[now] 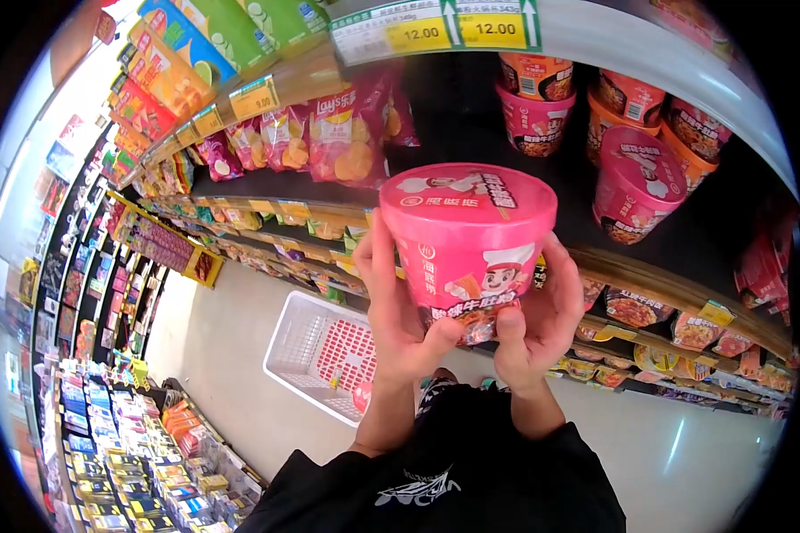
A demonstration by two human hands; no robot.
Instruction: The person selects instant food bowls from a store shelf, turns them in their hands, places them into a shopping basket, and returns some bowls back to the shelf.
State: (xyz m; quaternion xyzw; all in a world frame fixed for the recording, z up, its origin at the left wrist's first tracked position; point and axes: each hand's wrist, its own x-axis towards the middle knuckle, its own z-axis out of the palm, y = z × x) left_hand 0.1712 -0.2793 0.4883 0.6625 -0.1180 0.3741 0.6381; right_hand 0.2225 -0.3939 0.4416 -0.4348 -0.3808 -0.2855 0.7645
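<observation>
Between my two hands is a pink instant noodle cup [467, 258] with a round pink lid and a cartoon chef on its side. My left hand [396, 306] wraps the cup's left side, its thumb pressed low on the front. On the opposite side, my right hand [542, 320] grips it with the thumb also low on the front. The cup is raised in front of the shelf and tips slightly, showing both lid and front. A similar pink cup [636, 191] stands on the shelf to the right.
Several pink chip bags [347, 133] sit on the shelf at left. Stacked cups [533, 107] stand farther back. Yellow price tags [458, 31] line the upper shelf edge. A white and red shopping basket [320, 355] rests on the floor, and a packed display [133, 444] is at lower left.
</observation>
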